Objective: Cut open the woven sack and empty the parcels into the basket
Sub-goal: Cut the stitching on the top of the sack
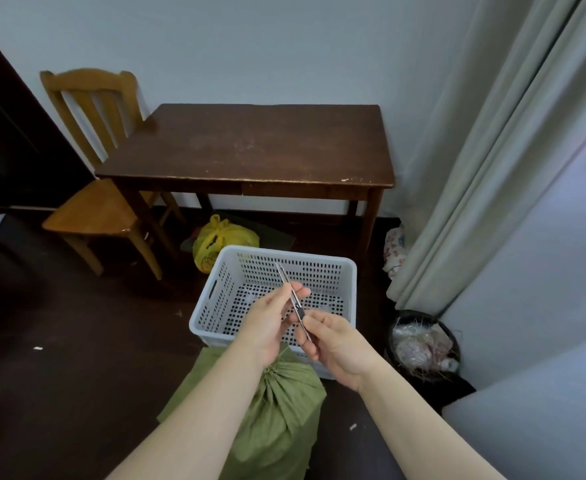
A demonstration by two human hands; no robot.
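A green woven sack (281, 410) stands on the dark floor right below me, its neck tied shut. Behind it sits a white perforated plastic basket (215, 299) with nothing visible inside. Both my hands hold a slim metal utility knife (293, 296) above the basket, its blade end pointing up and away. My left hand (270, 323) pinches the knife near its middle. My right hand (333, 344) grips its lower end, thumb by the slider.
A dark wooden table (250, 147) stands against the wall behind the basket, with a wooden chair (90, 188) at its left. A yellow plastic bag (218, 240) lies under the table. A black waste bin (423, 344) with rubbish stands at the right by the curtain (492, 168).
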